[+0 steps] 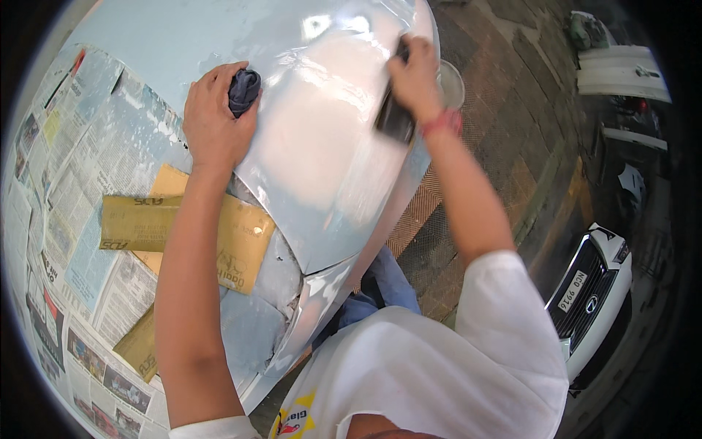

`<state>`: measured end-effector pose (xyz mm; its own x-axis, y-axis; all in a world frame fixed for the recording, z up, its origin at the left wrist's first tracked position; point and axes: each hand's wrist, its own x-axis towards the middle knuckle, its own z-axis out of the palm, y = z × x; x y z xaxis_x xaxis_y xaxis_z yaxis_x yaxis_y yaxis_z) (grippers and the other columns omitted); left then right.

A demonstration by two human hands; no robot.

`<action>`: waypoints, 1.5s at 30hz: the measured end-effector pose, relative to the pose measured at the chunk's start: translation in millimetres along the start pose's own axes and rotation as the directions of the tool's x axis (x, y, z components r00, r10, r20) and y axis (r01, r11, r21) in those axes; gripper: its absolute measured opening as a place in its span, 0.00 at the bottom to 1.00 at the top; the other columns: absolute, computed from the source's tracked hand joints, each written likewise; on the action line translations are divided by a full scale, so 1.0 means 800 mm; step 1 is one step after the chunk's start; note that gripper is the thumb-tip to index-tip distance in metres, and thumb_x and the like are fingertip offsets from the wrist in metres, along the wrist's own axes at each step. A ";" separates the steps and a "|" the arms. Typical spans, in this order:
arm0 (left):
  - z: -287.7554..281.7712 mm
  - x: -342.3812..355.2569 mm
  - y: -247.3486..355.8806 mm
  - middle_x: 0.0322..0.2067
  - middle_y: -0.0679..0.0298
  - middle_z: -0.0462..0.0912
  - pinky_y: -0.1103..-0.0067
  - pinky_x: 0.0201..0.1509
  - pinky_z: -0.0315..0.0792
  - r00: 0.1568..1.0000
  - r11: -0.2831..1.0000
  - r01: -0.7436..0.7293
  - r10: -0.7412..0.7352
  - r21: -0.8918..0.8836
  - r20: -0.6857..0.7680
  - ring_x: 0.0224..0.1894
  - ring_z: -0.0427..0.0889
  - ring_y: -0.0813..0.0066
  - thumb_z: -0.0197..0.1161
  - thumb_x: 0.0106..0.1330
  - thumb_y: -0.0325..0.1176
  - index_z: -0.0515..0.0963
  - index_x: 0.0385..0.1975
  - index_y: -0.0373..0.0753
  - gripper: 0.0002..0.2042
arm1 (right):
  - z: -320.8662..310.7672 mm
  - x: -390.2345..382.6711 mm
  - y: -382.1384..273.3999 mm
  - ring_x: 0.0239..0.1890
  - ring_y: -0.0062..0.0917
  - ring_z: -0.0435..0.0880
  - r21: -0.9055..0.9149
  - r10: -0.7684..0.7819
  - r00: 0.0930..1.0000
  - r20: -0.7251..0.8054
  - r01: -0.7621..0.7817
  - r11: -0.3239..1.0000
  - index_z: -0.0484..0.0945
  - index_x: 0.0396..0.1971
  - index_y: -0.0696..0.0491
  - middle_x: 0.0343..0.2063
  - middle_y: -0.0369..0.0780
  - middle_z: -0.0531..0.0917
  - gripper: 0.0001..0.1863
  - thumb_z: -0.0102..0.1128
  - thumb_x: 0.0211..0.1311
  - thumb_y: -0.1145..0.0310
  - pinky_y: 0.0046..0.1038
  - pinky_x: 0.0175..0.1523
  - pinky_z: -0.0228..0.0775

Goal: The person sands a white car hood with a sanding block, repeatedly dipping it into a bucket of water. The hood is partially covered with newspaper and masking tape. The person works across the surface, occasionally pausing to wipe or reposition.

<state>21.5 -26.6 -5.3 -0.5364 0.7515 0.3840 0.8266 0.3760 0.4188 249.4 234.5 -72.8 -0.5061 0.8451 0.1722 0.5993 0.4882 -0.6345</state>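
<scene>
A wet car body panel [256,157], pale blue-grey with a large whitish-pink patch [311,146], curves away beneath both my hands. A crumpled dark navy cloth [244,91] is bunched in my left hand [213,124], whose fingers are closed round it at the panel's left part. Toward the panel's right edge, my right hand [418,82] grips a dark, flat block [395,121] against the surface, likely a sanding block. Motion blurs this hand and the block, and the block's underside is hidden.
Newspaper sheets [88,168] cover the surface at left. Brown sandpaper sheets [139,219] lie there, partly under my left forearm. Beyond my right wrist is a round, pale container [452,86]. A white bumper with a dark grille [596,293] rests on the floor at right.
</scene>
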 end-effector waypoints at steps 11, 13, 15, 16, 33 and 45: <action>-0.003 0.003 0.005 0.58 0.62 0.87 0.65 0.67 0.79 0.999 0.999 0.034 -0.034 -0.017 0.017 0.62 0.84 0.55 0.77 0.66 0.35 0.85 0.60 0.50 0.22 | 0.006 -0.075 -0.036 0.80 0.59 0.60 0.075 -0.285 0.956 0.077 0.279 0.957 0.71 0.75 0.58 0.74 0.60 0.66 0.37 0.67 0.68 0.64 0.53 0.84 0.53; 0.000 0.003 0.003 0.58 0.61 0.87 0.65 0.67 0.79 1.000 0.999 0.008 -0.008 -0.038 0.003 0.62 0.84 0.55 0.78 0.66 0.34 0.85 0.60 0.50 0.22 | 0.012 -0.006 0.008 0.80 0.60 0.59 0.017 -0.220 0.975 0.011 0.220 0.975 0.70 0.74 0.61 0.73 0.60 0.68 0.36 0.64 0.68 0.64 0.53 0.84 0.54; 0.001 0.002 0.000 0.58 0.61 0.87 0.65 0.67 0.79 1.000 0.999 0.002 -0.002 -0.039 -0.003 0.62 0.84 0.55 0.78 0.65 0.34 0.85 0.60 0.50 0.22 | 0.016 0.105 0.078 0.78 0.59 0.62 -0.024 0.024 0.999 -0.027 -0.025 0.999 0.75 0.73 0.56 0.74 0.59 0.69 0.37 0.66 0.65 0.56 0.49 0.85 0.54; 0.003 0.002 -0.002 0.58 0.61 0.87 0.65 0.66 0.79 1.000 0.999 -0.004 0.004 -0.036 -0.008 0.62 0.84 0.55 0.78 0.65 0.34 0.85 0.60 0.50 0.22 | 0.020 0.150 0.109 0.78 0.60 0.62 0.040 0.118 0.992 -0.041 -0.116 0.992 0.76 0.73 0.54 0.75 0.58 0.68 0.40 0.67 0.62 0.51 0.49 0.85 0.54; 0.015 -0.007 -0.021 0.57 0.67 0.88 0.63 0.64 0.80 0.993 0.998 -0.057 0.059 0.029 -0.107 0.59 0.85 0.57 0.75 0.68 0.45 0.86 0.60 0.56 0.20 | 0.004 0.021 -0.001 0.79 0.65 0.58 -0.164 0.042 0.998 -0.040 -0.048 0.985 0.67 0.75 0.67 0.75 0.67 0.65 0.38 0.60 0.69 0.61 0.57 0.85 0.47; 0.015 -0.010 -0.024 0.57 0.66 0.87 0.62 0.67 0.78 0.990 0.997 -0.065 0.070 0.038 -0.125 0.61 0.83 0.57 0.75 0.68 0.46 0.86 0.60 0.56 0.20 | -0.004 -0.103 -0.067 0.78 0.62 0.60 -0.148 -0.035 0.999 -0.013 0.033 0.989 0.67 0.72 0.67 0.73 0.66 0.67 0.36 0.61 0.70 0.63 0.57 0.84 0.48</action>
<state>12.2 -33.5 -26.2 -0.4945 0.7022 0.5122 0.8658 0.3465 0.3610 261.1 139.9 -50.3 -0.5184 0.8304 0.2043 0.6674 0.5423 -0.5104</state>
